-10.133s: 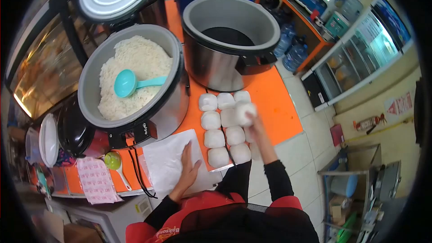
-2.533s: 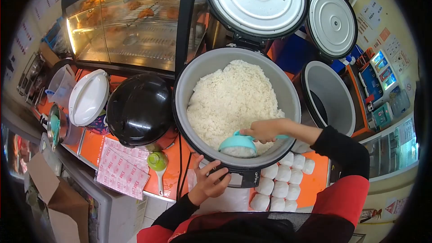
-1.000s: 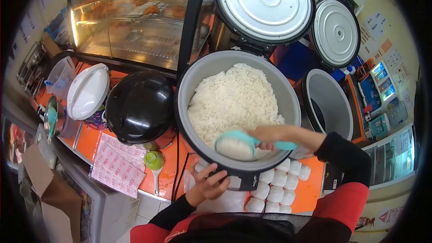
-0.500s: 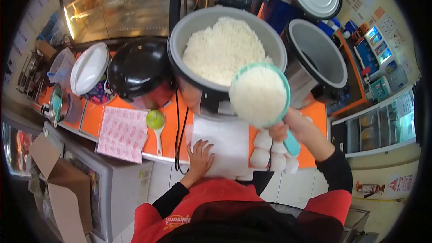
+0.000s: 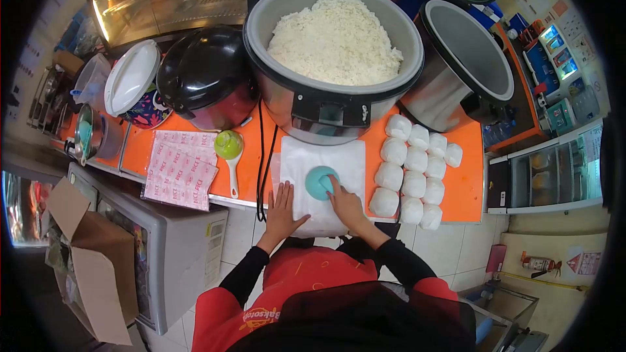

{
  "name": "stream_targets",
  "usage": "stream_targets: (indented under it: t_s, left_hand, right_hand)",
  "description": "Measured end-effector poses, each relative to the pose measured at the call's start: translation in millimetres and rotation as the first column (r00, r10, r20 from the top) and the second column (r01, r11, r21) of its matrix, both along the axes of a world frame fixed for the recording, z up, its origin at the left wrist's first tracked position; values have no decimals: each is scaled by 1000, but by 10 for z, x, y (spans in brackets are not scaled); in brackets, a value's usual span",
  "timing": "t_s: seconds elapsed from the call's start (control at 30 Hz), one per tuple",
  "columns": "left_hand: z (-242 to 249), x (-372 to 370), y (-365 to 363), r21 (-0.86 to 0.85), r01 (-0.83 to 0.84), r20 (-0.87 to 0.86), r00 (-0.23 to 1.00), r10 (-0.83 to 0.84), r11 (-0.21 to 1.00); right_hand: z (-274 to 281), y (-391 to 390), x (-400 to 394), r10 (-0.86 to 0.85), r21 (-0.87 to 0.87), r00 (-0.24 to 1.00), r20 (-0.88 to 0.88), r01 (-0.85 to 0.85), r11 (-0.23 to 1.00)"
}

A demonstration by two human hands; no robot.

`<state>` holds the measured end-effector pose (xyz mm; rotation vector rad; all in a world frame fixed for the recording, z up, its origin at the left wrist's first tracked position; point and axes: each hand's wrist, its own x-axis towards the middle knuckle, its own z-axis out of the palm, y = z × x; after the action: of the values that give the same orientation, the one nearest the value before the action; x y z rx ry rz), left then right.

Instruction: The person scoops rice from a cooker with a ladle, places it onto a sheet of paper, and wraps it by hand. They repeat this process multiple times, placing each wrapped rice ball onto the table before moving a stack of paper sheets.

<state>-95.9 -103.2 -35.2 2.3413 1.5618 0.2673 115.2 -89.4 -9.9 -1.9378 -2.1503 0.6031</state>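
Observation:
A teal scoop (image 5: pixel 318 183) lies bowl-down on white paper sheets (image 5: pixel 297 156) in front of the large cooker. My right hand (image 5: pixel 347 207) is closed on its handle, with the index finger stretched along it. Whatever the bowl covers is hidden. My left hand (image 5: pixel 282 214) rests flat on the left edge of the paper, fingers spread, holding nothing. Behind them, white rice (image 5: pixel 336 42) is heaped in the open cooker (image 5: pixel 326 112).
Several white wrapped bundles (image 5: pixel 413 184) stand in rows at the right. An empty-looking pot (image 5: pixel 456 58) is behind them. Leftward are a black cable (image 5: pixel 261 156), a white spoon (image 5: pixel 233 173) with a green item, pink printed papers (image 5: pixel 179 169) and a black-lidded cooker (image 5: pixel 205 72).
The scoop, earlier raised and full of rice beside the cooker, is now turned over on the paper. My right hand came down and left with it. My left hand stays at the paper.

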Motion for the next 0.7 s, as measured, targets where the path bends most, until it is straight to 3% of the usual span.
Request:
stream_targets:
  t_s: [0.1, 0.17, 0.23, 0.27, 0.3, 0.33, 0.4, 0.43, 0.47, 0.53, 0.6, 0.63, 0.67, 0.7]
  left_hand:
    - [15, -59, -3, -6, 31, 51, 998, -30, 1000]
    - [18, -162, -2, -20, 122, 55, 991, -121, 992]
    - [18, -240, -38, -27, 190, 66, 980, -188, 981]
    - [23, -264, -19, -19, 211, 74, 975, -209, 977]
    - [35, -279, 8, -9, 234, 80, 969, -233, 972]
    - [71, -273, 38, 32, 240, 92, 966, -242, 970]
    - [31, -306, 139, 41, 301, 89, 949, -303, 953]
    - [17, -315, 191, 44, 329, 90, 939, -332, 943]
    - [32, -304, 237, 136, 336, 120, 928, -352, 932]
    - [43, -311, 311, 99, 360, 146, 917, -372, 928]
    - [24, -307, 360, 106, 371, 177, 906, -385, 923]
    - [24, -309, 386, 93, 370, 186, 906, -381, 925]
    - [25, -311, 404, 78, 368, 195, 906, -376, 926]
    - [23, -310, 413, 63, 366, 204, 906, -371, 928]
  right_hand:
    - [114, -66, 132, -65, 96, 941, -333, 103, 990]
    - [260, -130, 317, -87, 303, 881, -465, 250, 920]
    - [540, -82, 341, -14, 368, 619, -785, 485, 793]
    - [1110, 109, 240, 106, 276, 300, -948, 607, 745]
    - [1613, 365, 212, 275, 415, 319, -907, 562, 715]
    - [2107, 504, 285, 167, 337, 357, -919, 494, 802]
    - [2633, 1003, 354, 133, 586, 725, -676, 420, 693]
    - [2840, 1089, 323, 92, 694, 880, -467, 300, 654]
    - [2878, 1052, 293, 112, 788, 905, -410, 289, 543]
    - [2891, 998, 253, 129, 926, 951, -281, 234, 295]
    - [2312, 602, 235, 240, 883, 893, -380, 273, 383]
    - [1832, 418, 249, 361, 799, 795, -487, 239, 552]
    - [1473, 169, 207, 280, 675, 850, -445, 113, 729]
    - [1129, -47, 182, 174, 316, 807, -564, 16, 949]
